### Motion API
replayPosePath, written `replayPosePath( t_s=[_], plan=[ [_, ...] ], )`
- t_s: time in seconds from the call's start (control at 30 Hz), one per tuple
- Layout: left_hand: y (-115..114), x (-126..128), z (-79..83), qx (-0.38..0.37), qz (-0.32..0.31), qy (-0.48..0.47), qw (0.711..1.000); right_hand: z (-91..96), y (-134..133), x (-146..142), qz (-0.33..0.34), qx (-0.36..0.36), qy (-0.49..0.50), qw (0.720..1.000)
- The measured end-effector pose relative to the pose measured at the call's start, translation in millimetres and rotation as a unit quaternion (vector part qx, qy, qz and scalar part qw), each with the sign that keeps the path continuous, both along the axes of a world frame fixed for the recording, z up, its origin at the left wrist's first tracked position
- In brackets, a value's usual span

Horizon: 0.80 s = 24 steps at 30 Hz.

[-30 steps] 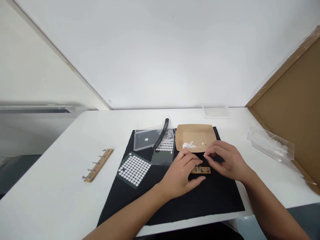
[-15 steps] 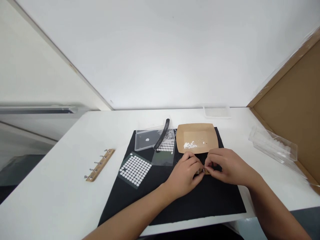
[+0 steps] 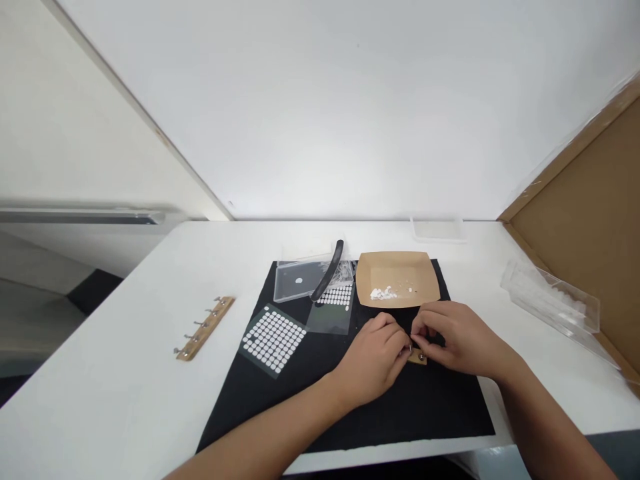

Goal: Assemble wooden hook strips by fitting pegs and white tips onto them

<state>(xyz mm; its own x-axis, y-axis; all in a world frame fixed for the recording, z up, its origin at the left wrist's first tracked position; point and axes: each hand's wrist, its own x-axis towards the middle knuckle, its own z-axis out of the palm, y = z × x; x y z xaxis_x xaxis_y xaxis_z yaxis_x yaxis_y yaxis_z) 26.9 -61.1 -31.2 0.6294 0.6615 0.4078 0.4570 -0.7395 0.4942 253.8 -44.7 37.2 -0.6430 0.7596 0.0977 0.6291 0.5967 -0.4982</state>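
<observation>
Where the two hands meet: a small wooden strip (image 3: pixel 416 360) with metal fittings (image 3: pixel 422 357) lies right of and below the frame's centre, on a black mat (image 3: pixel 400 427).
Strip's long axis: roughly crosswise in the picture, the bare end pointing right and dipping slightly toward the bottom edge; the rest is hidden by fingers.
Left hand (image 3: pixel 375 357): back upward, fingers bent over the strip and drawn together with the thumb — clamped on its covered part.
Left forearm: slants from the bottom edge, left of centre, up toward the right.
Right hand (image 3: pixel 453 337): knuckles up, fingers curled, thumb and forefinger tips close together just beside the left fingertips; whether they grip anything I cannot tell.
Right forearm: rises from the lower right corner toward the upper left.
Hook strip (image 3: pixel 206 329) at left: on the white table (image 3: pixel 125 373), its long axis slanting from lower left to upper right, the hooks toward the upper left.
Brown tray (image 3: pixel 397 269): above the hands in the frame, white bits (image 3: pixel 383 293) inside.
Dotted sheet (image 3: pixel 276 340): left of the left hand, tilted on the mat.
</observation>
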Motion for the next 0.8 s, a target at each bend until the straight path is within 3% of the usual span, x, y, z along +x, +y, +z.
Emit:
replayPosePath(
  t_s=[0.37, 0.53, 0.8],
  plan=[
    [-1.0, -0.7, 7.7, 0.005, -0.027, -0.098, 0.995, -2.1, 1.4, 0.1, 0.005, 0.028, 0.028, 0.999],
    [-0.5, -3.1, 12.9, 0.028, -0.045, -0.164, 0.985, -2.4, 1.2, -0.9, -0.001, 0.079, 0.077, 0.994],
    [3.0, -15.0, 21.3, 0.035, 0.024, -0.240, 0.970, -8.5, -1.2, -9.0, -0.029, 0.165, 0.185, 0.968]
  ],
)
